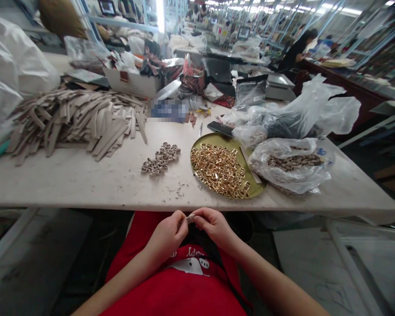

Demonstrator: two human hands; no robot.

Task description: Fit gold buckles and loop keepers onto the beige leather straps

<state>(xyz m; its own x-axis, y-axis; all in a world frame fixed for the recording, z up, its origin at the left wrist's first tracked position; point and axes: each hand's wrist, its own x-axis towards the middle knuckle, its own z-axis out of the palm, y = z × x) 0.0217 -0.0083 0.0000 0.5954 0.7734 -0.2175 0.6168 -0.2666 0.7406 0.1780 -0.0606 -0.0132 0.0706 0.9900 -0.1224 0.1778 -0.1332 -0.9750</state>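
Landmark: round brass tray (255, 186) on the white counter (85, 186). Left hand (167, 235) and right hand (213, 226) both closed, pinching a small curled beige leather strip (189, 217) between them, held in front of the counter's near edge, toward the tray's left side. Whether anything sits inside the curl: cannot tell, too small.

In tray: heap of gold rectangular metal fittings (219, 171). Left of tray: cluster of beige leather-wrapped rings (161, 158); farther left, large pile of long beige leather strips (75, 123). Right of tray: clear plastic bag of small brown pieces (291, 164).

Technique, judged: even pressure from both sides, close to the curl, looks steadiest against twisting the strip.
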